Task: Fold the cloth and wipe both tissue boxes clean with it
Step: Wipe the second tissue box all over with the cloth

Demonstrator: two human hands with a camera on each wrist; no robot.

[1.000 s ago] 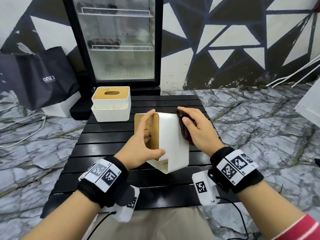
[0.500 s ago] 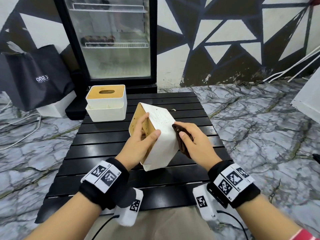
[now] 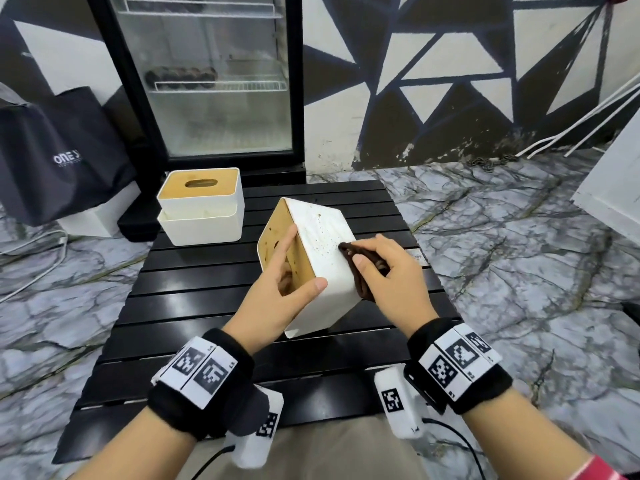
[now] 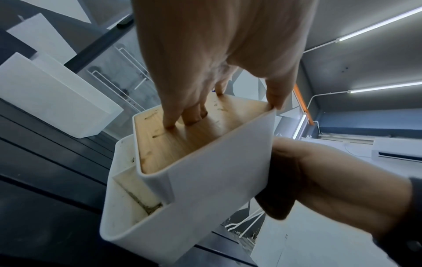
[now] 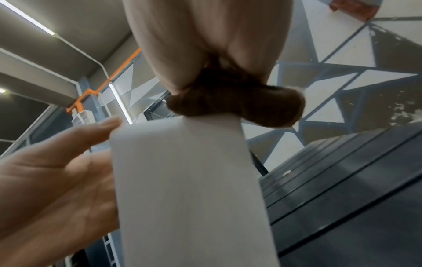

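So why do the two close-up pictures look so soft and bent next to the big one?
Head view: sharp, evenly lit; specks on the tissue box are crisp. Left wrist view: the left hand sits against the lens, blurred, and the ceiling lights flare. Right wrist view: the right hand and cloth are soft, and the straight table slats bow.

Marble floor (image 3: 502, 258), triangle-painted wall (image 3: 433, 64), glass-door fridge (image 3: 214, 81), black bag (image 3: 59, 150)
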